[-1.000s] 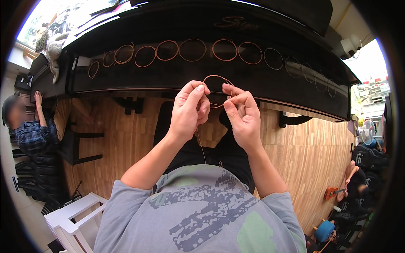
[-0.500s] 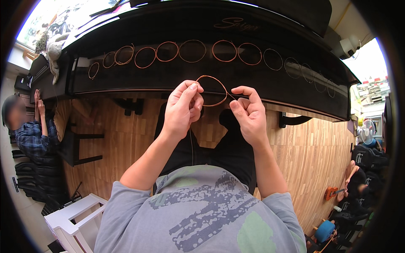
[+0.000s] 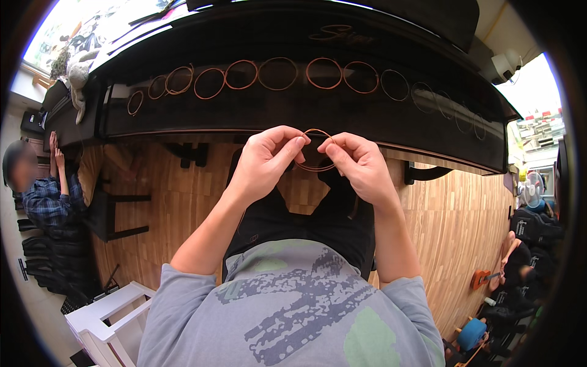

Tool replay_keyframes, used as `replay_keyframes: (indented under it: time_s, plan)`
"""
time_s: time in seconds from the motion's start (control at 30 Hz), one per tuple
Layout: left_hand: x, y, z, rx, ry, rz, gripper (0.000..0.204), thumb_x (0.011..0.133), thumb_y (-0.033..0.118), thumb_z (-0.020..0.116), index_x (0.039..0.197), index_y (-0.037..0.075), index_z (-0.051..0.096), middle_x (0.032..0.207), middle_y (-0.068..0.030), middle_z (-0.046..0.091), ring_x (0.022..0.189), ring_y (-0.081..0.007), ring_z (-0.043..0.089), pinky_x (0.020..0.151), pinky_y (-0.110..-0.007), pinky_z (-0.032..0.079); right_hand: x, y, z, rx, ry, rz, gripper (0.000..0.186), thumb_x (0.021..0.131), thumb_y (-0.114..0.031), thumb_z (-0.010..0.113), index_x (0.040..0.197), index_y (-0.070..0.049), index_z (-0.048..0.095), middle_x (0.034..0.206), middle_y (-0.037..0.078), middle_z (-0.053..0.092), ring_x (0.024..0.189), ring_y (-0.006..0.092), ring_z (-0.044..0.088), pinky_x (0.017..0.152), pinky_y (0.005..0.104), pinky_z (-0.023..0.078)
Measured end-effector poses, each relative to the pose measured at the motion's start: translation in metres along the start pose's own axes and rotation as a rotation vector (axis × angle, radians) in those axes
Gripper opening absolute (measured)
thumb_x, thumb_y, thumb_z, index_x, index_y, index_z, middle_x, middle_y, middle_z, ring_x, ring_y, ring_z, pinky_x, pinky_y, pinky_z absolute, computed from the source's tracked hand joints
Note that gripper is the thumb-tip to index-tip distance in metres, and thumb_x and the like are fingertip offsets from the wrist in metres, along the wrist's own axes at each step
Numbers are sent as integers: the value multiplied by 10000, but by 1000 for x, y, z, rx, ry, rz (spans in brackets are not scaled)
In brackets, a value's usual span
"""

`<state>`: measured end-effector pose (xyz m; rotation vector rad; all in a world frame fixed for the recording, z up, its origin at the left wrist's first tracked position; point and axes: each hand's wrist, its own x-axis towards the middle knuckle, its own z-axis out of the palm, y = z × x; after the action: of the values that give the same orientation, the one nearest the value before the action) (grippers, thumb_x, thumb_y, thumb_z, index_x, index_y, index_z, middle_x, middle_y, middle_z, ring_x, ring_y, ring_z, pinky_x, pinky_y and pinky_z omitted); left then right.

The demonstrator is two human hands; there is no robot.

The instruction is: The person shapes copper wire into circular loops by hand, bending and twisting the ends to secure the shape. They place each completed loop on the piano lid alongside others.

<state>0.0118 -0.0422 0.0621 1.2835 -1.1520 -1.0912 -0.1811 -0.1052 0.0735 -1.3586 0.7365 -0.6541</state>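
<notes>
Just off the front edge of the black piano [image 3: 202, 116], a small copper-coloured coiled string [image 3: 315, 170] is held up in front of me. My left hand [image 3: 263, 162] pinches its left side between thumb and fingertips. At its upper right, my right hand [image 3: 364, 166] has thumb and forefinger closed on the ring as well. Along the piano's closed top lie several similar coiled strings in a row. Those towards the left and middle, like this copper one [image 3: 209, 99], are mostly copper; those at the right, such as this one [image 3: 391, 70], look silvery and thin.
At the far left sits a person in a plaid shirt [image 3: 46, 199], hands by the piano's end, near a black bench [image 3: 125, 232]. A white wooden frame [image 3: 113, 324] stands at lower left. To the right are a small orange ukulele [image 3: 480, 280], black bags [image 3: 529, 229] and another person.
Both hands have drawn closer together and a little towards me, bringing the coil down off the piano's edge. My right fingers, apart before, now pinch the ring. The string's dangling tail has shifted left.
</notes>
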Motion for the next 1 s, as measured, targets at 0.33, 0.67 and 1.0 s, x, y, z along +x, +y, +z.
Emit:
replay_keyframes:
  time_s: [0.33, 0.67, 1.0]
  plan:
    - [-14, 16, -27, 538, -129, 50, 168, 909, 78, 557, 1025, 4, 652, 736, -64, 646, 692, -140, 626, 631, -255, 483, 3, 5, -15, 105, 197, -37, 211, 975, -187, 553, 1013, -7, 657, 590, -109, 408, 488, -24, 290, 439, 171, 211]
    - [-29, 19, -82, 862, -101, 56, 114, 868, 98, 621, 894, 7, 684, 819, -66, 593, 713, -180, 575, 623, -289, 453, 2, -2, -17, 307, 254, -127, 228, 987, -189, 531, 1025, 2, 651, 553, -90, 383, 452, -11, 271, 406, 174, 202]
    - [-2, -7, -50, -107, 111, -31, 154, 960, 132, 542, 949, 11, 637, 738, -25, 612, 668, -65, 571, 619, -205, 480, -9, -6, 12, 288, 228, -83, 233, 971, -195, 565, 1002, 8, 676, 592, -53, 495, 509, -5, 401, 447, 155, 272]
